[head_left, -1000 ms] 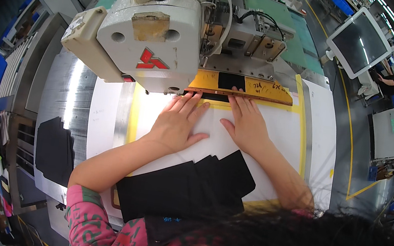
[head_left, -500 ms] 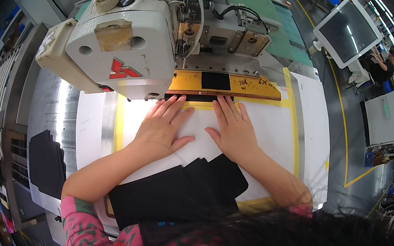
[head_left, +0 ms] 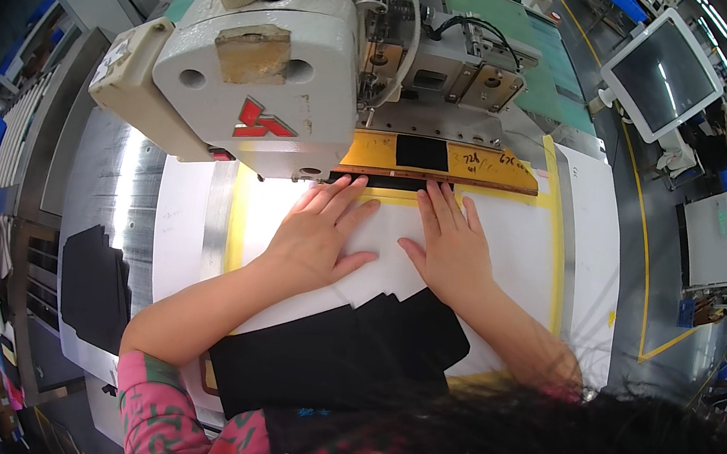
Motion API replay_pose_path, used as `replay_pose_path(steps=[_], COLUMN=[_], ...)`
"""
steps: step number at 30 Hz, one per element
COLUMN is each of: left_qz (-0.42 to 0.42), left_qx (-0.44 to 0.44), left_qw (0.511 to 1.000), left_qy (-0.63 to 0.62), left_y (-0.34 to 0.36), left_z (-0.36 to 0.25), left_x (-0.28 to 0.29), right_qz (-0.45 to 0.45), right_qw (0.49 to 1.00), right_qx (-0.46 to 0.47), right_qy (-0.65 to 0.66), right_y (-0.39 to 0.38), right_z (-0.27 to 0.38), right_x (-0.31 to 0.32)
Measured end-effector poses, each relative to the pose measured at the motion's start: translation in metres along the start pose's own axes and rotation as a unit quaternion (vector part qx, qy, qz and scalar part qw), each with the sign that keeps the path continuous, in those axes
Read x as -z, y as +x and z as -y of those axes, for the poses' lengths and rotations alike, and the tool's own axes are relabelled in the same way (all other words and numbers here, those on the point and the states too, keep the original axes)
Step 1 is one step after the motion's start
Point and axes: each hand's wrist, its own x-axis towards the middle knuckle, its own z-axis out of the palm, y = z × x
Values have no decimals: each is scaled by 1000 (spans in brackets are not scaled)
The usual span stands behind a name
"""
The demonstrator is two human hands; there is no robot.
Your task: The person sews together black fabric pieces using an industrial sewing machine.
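My left hand (head_left: 317,228) and my right hand (head_left: 453,246) lie flat on the white work surface (head_left: 358,268), fingers stretched forward. Their fingertips touch a narrow strip of black fabric (head_left: 392,184) along the front edge of a yellow clamp plate (head_left: 481,169). Most of that fabric is hidden under the plate. Over the left end of the plate stands the white head of a sewing machine (head_left: 252,93), close above my left fingertips. Between my forearms, nearer to me, several black fabric pieces (head_left: 329,351) lie overlapped.
A stack of black fabric pieces (head_left: 94,288) rests on the metal table at the left. Yellow tape (head_left: 557,253) runs along the right of the white surface. A monitor (head_left: 664,74) stands at the far right, with a person (head_left: 723,146) seated behind it.
The whole view has shifted slightly to the right and up. Both hands keep the same place against the fabric strip and the clamp plate.
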Motion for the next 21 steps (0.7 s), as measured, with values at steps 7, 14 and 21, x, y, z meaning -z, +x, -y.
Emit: replay_pose_path(steps=[7,14,21], left_qz=[-58,-72,-60], left_qx=[10,16,15], left_qw=[997,996,997], left_qy=[43,46,49], left_y=[-7,-8,-4], left_z=[-6,-8,-7], left_x=[-3,-3,4], right_qz=[-16,-22,-50], right_qw=[1000,1000,998], right_qx=[-7,-4,5], right_qy=[-5,1,-33], right_y=[-2,-3,3], right_z=[1,2,2], right_x=[2,3,8])
